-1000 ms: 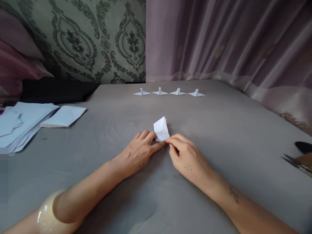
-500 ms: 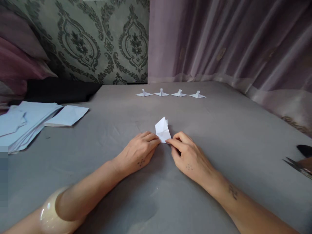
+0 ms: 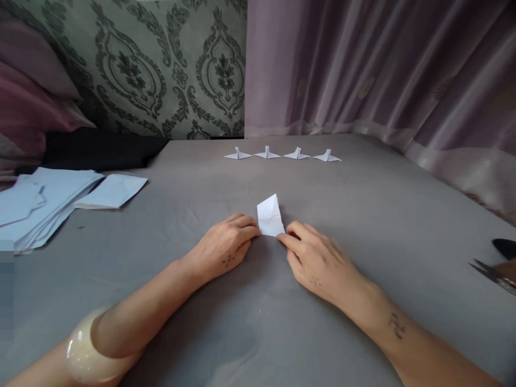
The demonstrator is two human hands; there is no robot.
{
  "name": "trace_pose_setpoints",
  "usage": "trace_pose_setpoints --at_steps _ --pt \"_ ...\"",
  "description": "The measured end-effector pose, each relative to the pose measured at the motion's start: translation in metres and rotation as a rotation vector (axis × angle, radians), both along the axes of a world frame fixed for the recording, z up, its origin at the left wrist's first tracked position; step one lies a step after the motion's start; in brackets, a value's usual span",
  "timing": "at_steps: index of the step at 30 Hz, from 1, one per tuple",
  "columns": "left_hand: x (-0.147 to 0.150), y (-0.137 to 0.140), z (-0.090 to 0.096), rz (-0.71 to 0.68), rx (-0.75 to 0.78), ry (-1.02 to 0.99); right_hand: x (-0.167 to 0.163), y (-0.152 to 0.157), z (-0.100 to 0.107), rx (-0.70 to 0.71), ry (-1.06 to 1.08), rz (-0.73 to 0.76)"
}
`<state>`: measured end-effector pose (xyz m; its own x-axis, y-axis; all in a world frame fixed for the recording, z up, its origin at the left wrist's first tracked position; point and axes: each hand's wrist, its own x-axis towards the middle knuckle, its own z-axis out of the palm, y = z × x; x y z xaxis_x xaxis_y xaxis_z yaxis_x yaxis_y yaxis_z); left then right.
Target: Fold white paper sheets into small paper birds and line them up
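Fingers on one paper; four figures beyond.

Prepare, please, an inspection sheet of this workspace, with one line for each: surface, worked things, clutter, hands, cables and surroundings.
Surface: grey surface, slightly wrinkled.
Worked things: folded white paper between the hands; behind it, four small paper shapes in a row.
Clutter: paper stack at left, with a flat paper piece beside it; black cloth behind; scissors, apparently, cut off at the right edge.
Hands: left hand has fingertips at the folded white paper's near left corner, right hand at its near right corner; how firmly they grip cannot be told.
Cables: nothing seen.
Surroundings: patterned wall, purple curtain, pink cloth at far left.
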<state>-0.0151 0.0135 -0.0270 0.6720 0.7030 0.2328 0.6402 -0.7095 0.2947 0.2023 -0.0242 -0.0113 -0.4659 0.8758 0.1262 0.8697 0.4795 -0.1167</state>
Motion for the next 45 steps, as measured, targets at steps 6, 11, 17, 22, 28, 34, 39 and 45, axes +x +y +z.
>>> trace_pose_setpoints --at_steps 6,11,17,22,28,34,39,45 --pt "-0.001 0.002 0.001 -0.027 0.012 0.011 -0.004 -0.005 0.004 0.05 -0.146 0.005" --pt "0.0 0.003 0.001 -0.027 0.02 -0.004 -0.001 -0.005 0.003 0.055 -0.097 -0.005" --pt "0.001 0.004 -0.006 0.018 0.041 -0.076 0.001 0.004 -0.006 0.083 0.249 -0.194" --pt "0.002 0.004 -0.008 0.037 0.07 -0.116 -0.005 0.008 -0.009 0.078 0.517 -0.204" --pt "0.004 0.003 -0.008 0.009 0.074 -0.11 -0.019 0.007 -0.013 0.14 0.475 -0.08" --pt "0.007 -0.001 -0.001 0.049 0.198 -0.125 -0.019 0.011 -0.014 0.144 0.428 -0.071" --pt "0.008 -0.006 0.003 0.244 0.47 -0.087 -0.012 0.012 -0.014 0.117 0.426 -0.099" --pt "0.006 -0.006 0.001 -0.023 0.383 0.055 -0.009 0.015 -0.018 0.048 0.402 -0.118"
